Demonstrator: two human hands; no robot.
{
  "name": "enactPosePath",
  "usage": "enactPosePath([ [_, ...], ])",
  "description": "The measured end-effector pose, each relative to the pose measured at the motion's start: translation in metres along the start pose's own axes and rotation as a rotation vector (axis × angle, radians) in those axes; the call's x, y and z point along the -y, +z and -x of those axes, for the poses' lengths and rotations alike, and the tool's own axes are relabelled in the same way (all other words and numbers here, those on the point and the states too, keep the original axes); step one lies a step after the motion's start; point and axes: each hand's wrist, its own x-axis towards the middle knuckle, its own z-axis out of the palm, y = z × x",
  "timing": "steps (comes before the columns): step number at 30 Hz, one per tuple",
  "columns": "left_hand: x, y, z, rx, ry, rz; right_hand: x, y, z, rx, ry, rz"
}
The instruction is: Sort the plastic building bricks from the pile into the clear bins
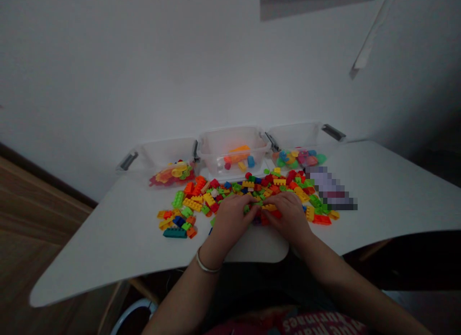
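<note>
My left hand [234, 214] and my right hand [289, 215] meet over a pile of coloured toy building bricks, with their fingertips close together. Between the thumb and index finger of my left hand is a small green brick [258, 203], partly hidden. The fingers of my right hand are bent around a yellow brick [269, 207], also partly covered. Loose bricks in red, orange, yellow, green and blue surround both hands. A long teal brick [175, 233] lies on the left, and an orange brick [321, 220] lies on the right.
Along the wall stand three clear plastic bins: a left bin [169, 150] with red and yellow pieces, a middle bin [212, 148] with a few pieces, and a right bin [297, 133] with colourful pieces. A pixelated flat item [331, 188] lies right on the white table [382, 191].
</note>
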Motion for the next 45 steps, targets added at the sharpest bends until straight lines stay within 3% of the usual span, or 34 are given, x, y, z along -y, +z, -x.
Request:
enactPosePath([
  [8, 0.059, -0.055, -0.025, -0.425, -0.202, 0.252, -0.008, -0.003, 0.0, 0.02, 0.152, 0.106],
  [10, 0.078, -0.074, -0.032, -0.576, -0.236, 0.216, -0.008, -0.003, 0.0, 0.02, 0.156, 0.102],
  [13, 0.102, -0.098, -0.04, -0.715, -0.297, -0.006, -0.008, -0.003, 0.0, 0.023, 0.15, 0.086],
  [18, 0.125, -0.115, -0.052, -0.646, -0.417, -0.227, -0.009, -0.003, 0.0, 0.024, 0.128, 0.075],
  [23, 0.123, -0.108, -0.062, -0.395, -0.498, -0.429, -0.01, -0.002, 0.0, 0.022, 0.126, 0.065],
  [26, 0.119, -0.102, -0.062, -0.309, -0.492, -0.64, -0.01, -0.002, 0.0, 0.028, 0.13, 0.061],
  [31, 0.118, -0.095, -0.061, -0.313, -0.453, -0.778, -0.009, -0.002, 0.0, 0.051, 0.147, 0.06],
  [45, 0.119, -0.092, -0.058, -0.342, -0.413, -0.742, -0.036, -0.022, -0.004, 0.103, 0.231, 0.278],
])
